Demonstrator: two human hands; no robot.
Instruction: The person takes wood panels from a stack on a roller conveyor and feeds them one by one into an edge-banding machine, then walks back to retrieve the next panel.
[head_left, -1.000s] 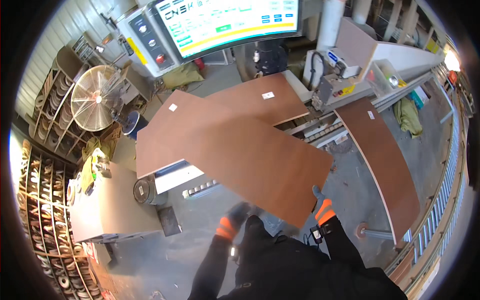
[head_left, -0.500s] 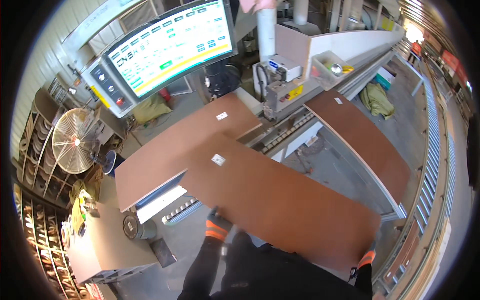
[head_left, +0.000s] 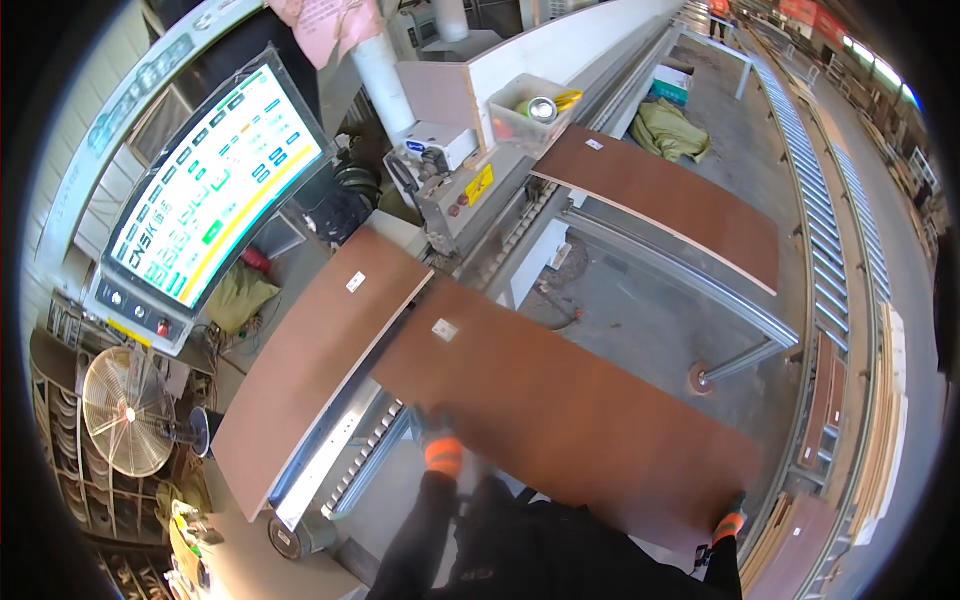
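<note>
A long brown panel [head_left: 570, 400] with a small white label near its far end is held out in front of my body. My left hand [head_left: 440, 448], in a dark glove with an orange cuff, grips its near long edge; the fingers are partly blurred. At the panel's right end, my right hand [head_left: 731, 524], gloved alike, is closed on the corner, with some fingers hidden beneath. A second labelled brown panel [head_left: 320, 370] lies to the left on the machine bed, close beside the held one. Beyond, a third brown panel [head_left: 665, 205] rests across a metal support frame [head_left: 690, 265].
A lit control screen [head_left: 215, 185] hangs at the upper left, above a round fan [head_left: 130, 412]. The machine [head_left: 465, 200] stands ahead, with a clear plastic bin [head_left: 535, 108] on it. Roller conveyors [head_left: 810, 200] run along the right. A far person [head_left: 718, 15] wears orange.
My view has turned rightward, so screen, machine and other panels sit further left. The held panel stays in both hands, and a gap now shows between it and the left panel.
</note>
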